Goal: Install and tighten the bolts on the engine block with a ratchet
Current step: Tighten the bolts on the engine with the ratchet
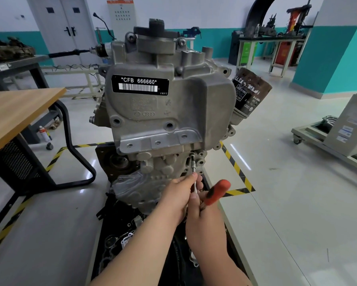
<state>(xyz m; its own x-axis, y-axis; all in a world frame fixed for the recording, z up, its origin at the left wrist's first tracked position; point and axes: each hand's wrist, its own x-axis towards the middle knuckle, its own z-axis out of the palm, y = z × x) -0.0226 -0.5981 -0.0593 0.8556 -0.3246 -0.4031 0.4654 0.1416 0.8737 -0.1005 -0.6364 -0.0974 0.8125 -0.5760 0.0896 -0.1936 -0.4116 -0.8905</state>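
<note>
Ratchet (217,191) with a smooth orange handle, scuffed black in places, held low in front of the engine block (173,112), towards its right side. The handle's long axis slants up and to the right, away from the person. From its head a thin, shiny steel extension bar (194,168) runs almost straight up. The bar's knurled socket end meets a boss on the lower right of the block. Any bolt there is hidden by the socket.

The left hand (178,196) pinches the bar between thumb and fingertips, partway along it. The right hand (203,215) has its fingers curled round the ratchet where the handle joins the head.

The block is rough grey cast metal, lumpy with ribs, bosses and open bolt holes, standing upright at the centre. It bears a glossy black label (140,84) with white lettering and a barcode. A worn, dark, cylindrical oil filter (250,91) juts from its upper right. A wooden table (14,112) stands to the left.
</note>
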